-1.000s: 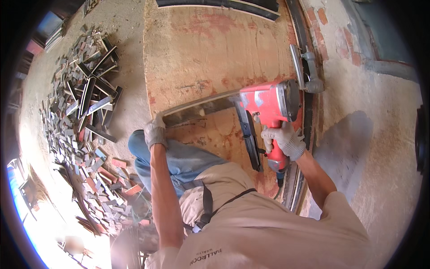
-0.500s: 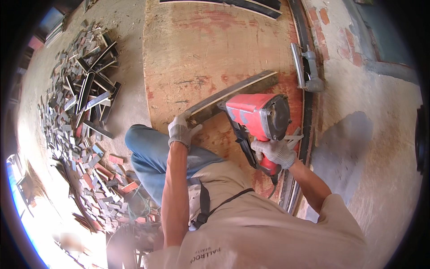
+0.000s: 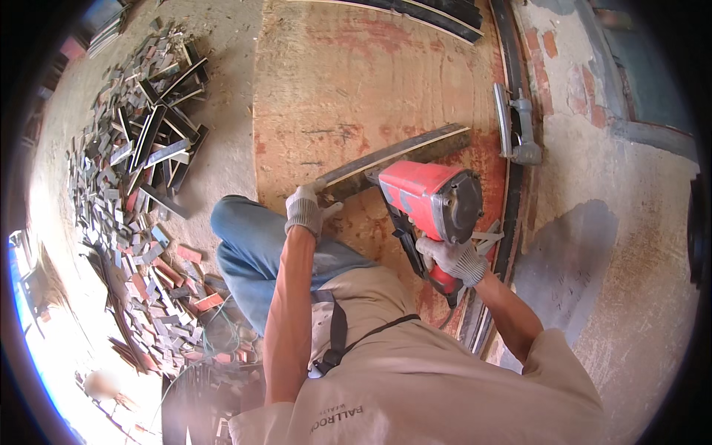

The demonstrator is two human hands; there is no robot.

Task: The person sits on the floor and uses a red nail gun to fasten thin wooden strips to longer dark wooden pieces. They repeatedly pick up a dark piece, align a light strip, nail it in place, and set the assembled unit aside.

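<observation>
My gloved right hand (image 3: 454, 256) is wrapped round the handle of a red nail gun (image 3: 419, 194) with a dark end cap. The gun's nose meets a dark wooden strip (image 3: 397, 153) that slants across the plywood sheet (image 3: 356, 81). At the strip's near left end, my gloved left hand (image 3: 305, 208) grips it, the thumb stretched out to the right. The gun's body hides part of the strip's near side. A black magazine (image 3: 402, 236) runs from the nose down beside my right hand.
To the left, a large heap of wood offcuts (image 3: 141, 215) covers the floor. A second, grey nail gun (image 3: 519, 126) lies by the sheet's right edge, along a long dark strip (image 3: 512, 185). More dark strips (image 3: 437, 16) lie at the far end. A hose trails from the red gun.
The whole view has shifted slightly, so most things sit a little farther right. Both hands keep their holds, and the nail gun stays against the strip.
</observation>
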